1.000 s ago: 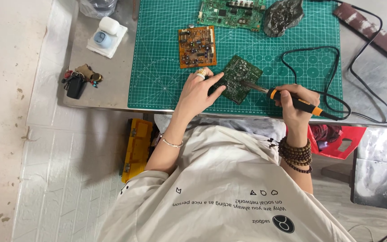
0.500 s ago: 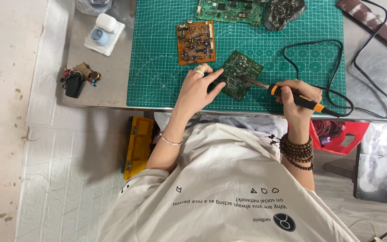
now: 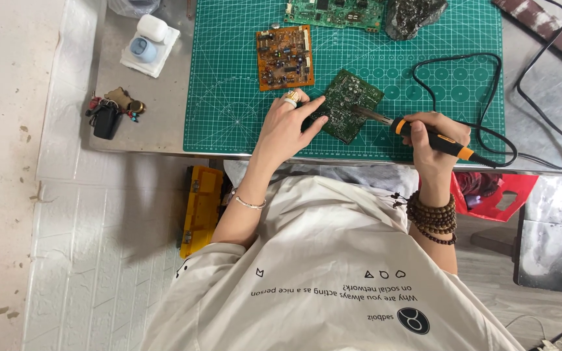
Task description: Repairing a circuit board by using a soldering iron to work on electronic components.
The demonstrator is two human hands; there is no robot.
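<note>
Where mat lies bare: left hand.

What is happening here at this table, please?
A person sits at a metal table with a green cutting mat on it. The left hand presses down a dark green circuit board lying on the mat. The right hand holds an orange and black soldering iron, its tip on the board. An orange-brown circuit board lies apart, further up the mat, and a bunch of keys rests left of the mat.
</note>
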